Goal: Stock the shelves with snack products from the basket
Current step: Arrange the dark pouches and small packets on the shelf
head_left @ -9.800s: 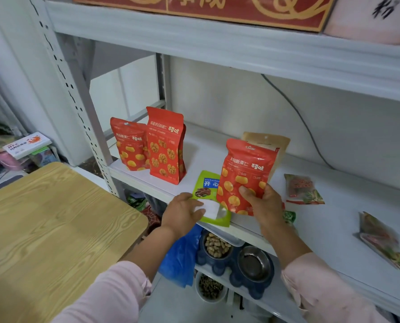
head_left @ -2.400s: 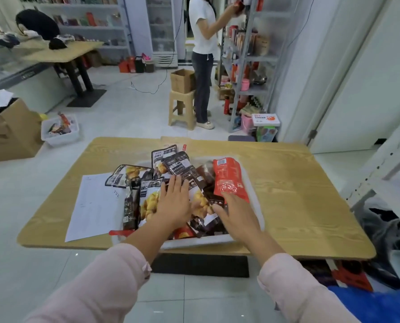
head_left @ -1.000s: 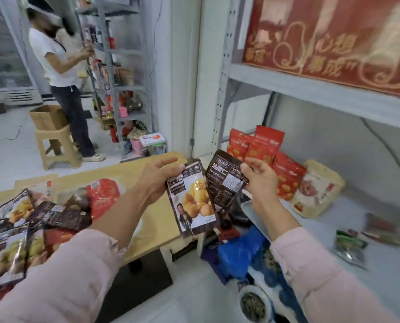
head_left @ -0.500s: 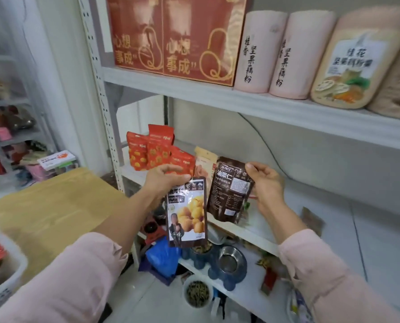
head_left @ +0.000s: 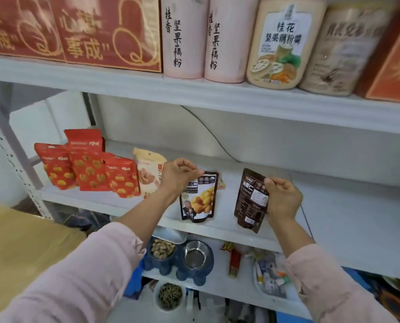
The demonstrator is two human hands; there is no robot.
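Left hand [head_left: 179, 176]: thumb and curled fingers pinch the top left corner of a black chestnut pouch [head_left: 200, 201], printed face toward the camera. Right hand [head_left: 284, 200]: fingers curled round the right edge of a second dark pouch [head_left: 249, 203], back label showing. Both pouches are held upright over the front edge of the middle shelf [head_left: 348, 220], apart from each other; cannot tell whether either bottom touches the board. Standing at the shelf's left end: three red pouches [head_left: 87, 171], with a beige pouch [head_left: 147, 176] just beside them and partly behind the left hand. Judgement: stocking is partway, with four pouches placed and two in hand, neither yet let go. These two look bound for the stretch right of the beige pouch. The basket is out of view, so what remains to shelve cannot be counted.
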